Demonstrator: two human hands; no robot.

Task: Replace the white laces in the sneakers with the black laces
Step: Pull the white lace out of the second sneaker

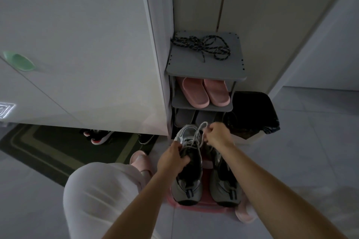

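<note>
Two grey mesh sneakers (206, 172) on pink stool (194, 206): left hand (172, 158) grips one's collar, right hand (217, 135) pinches white lace (200, 132), yanking risks eyelet snag; black speckled laces (202, 45) sit atop grey shelf (206, 70).

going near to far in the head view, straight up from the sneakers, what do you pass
pair of grey sneakers on a pink stool → left hand → right hand pulling the white lace → pink slippers on the rack's middle shelf → black laces on the rack's top shelf
</note>
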